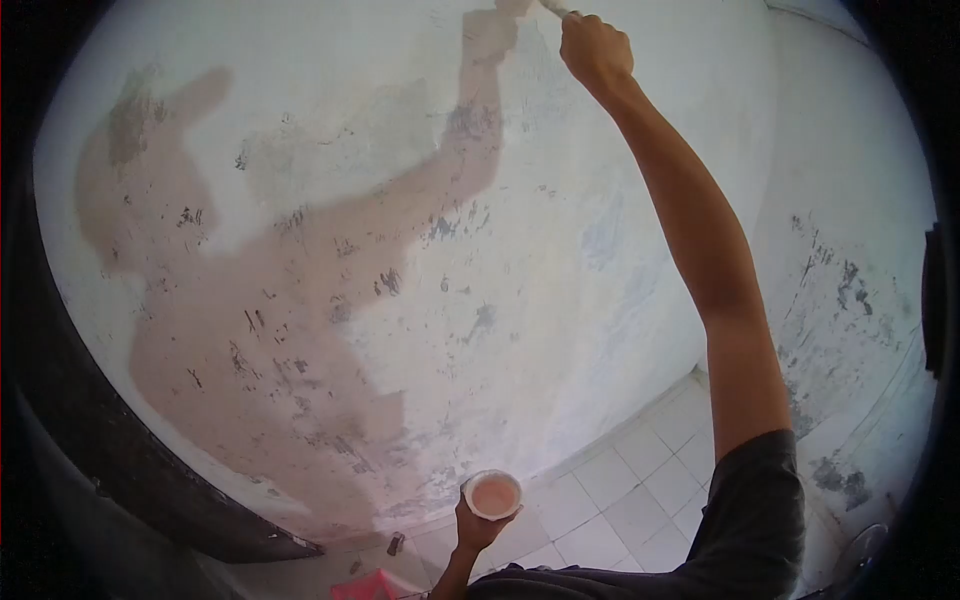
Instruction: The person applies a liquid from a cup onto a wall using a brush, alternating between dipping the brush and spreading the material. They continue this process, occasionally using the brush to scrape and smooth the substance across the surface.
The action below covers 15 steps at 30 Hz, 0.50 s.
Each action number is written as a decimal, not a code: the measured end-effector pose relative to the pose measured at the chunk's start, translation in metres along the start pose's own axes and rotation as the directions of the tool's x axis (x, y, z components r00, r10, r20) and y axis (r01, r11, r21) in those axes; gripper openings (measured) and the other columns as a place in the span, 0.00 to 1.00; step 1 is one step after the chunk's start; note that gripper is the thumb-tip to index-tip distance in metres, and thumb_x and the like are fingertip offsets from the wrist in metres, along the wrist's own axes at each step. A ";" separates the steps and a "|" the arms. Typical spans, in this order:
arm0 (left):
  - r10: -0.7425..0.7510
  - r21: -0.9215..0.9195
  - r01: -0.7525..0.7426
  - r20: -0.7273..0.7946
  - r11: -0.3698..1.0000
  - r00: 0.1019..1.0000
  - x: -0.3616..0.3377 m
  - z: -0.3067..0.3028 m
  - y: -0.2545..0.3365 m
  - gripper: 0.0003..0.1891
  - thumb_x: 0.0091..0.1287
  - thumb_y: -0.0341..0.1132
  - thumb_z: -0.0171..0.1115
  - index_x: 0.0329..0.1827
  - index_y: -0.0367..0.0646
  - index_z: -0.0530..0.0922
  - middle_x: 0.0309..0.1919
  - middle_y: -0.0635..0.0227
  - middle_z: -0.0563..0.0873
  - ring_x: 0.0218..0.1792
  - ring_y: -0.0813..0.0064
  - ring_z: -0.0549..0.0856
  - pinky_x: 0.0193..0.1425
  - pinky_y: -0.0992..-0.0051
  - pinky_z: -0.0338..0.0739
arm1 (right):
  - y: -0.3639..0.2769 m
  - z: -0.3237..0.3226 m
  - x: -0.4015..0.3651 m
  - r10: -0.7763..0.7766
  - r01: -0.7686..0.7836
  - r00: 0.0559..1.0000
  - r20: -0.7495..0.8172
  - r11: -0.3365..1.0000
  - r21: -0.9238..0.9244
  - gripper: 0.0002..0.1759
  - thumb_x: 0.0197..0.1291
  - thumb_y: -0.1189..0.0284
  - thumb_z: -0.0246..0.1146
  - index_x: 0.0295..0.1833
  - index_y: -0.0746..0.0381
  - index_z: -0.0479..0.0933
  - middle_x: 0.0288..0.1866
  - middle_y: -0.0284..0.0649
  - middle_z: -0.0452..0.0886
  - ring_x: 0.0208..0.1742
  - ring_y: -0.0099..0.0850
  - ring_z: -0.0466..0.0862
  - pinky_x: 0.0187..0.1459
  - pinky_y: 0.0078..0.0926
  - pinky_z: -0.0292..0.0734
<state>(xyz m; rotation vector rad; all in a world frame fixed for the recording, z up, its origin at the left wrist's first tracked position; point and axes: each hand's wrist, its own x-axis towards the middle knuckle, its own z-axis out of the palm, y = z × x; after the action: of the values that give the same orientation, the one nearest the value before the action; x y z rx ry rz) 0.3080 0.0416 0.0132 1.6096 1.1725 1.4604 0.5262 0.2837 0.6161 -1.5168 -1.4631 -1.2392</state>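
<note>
The right hand (597, 48) is closed around a handled tool (554, 8), perhaps a brush, slanting up-left at the patchy wall (560, 300). The left hand (477, 528) grips a cup (493, 496), mouth up, above white floor tiles (635, 515).

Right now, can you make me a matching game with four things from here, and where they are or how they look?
1. left hand
2. right hand
3. floor
4. shadow

A. has pale tiles
B. spread over the wall
C. low down, holding the cup
D. up high, arm stretched

Pairs: 1-C, 2-D, 3-A, 4-B
</note>
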 end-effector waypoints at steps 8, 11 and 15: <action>-0.003 0.021 0.003 -0.007 1.000 1.000 0.006 -0.006 -0.015 0.40 0.43 0.40 0.88 0.57 0.37 0.74 0.48 0.56 0.86 0.49 0.60 0.87 0.53 0.64 0.82 | -0.021 0.010 -0.024 -0.267 0.270 0.956 0.123 0.963 -0.007 0.11 0.65 0.73 0.54 0.43 0.61 0.83 0.39 0.47 0.86 0.41 0.46 0.88 0.43 0.44 0.85; -0.009 0.018 0.009 0.000 1.000 1.000 0.011 -0.005 -0.009 0.39 0.43 0.39 0.88 0.56 0.38 0.74 0.48 0.57 0.86 0.48 0.61 0.87 0.53 0.64 0.82 | -0.032 -0.001 -0.056 -0.373 0.378 0.898 0.234 0.925 0.024 0.09 0.62 0.76 0.57 0.41 0.64 0.83 0.39 0.48 0.85 0.39 0.48 0.88 0.41 0.43 0.84; 0.000 -0.008 0.000 0.054 1.000 0.999 0.017 -0.003 -0.006 0.39 0.43 0.37 0.88 0.57 0.38 0.73 0.47 0.57 0.86 0.48 0.62 0.87 0.53 0.64 0.81 | -0.032 -0.003 -0.094 -0.484 0.529 0.769 0.418 0.849 0.011 0.10 0.63 0.76 0.56 0.41 0.59 0.85 0.40 0.42 0.87 0.42 0.42 0.89 0.41 0.39 0.86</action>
<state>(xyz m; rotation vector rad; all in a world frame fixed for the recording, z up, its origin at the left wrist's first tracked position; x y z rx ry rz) 0.3037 0.0588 0.0151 1.6335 1.1356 1.4114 0.5028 0.2542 0.5243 -1.5673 -2.2328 -1.3712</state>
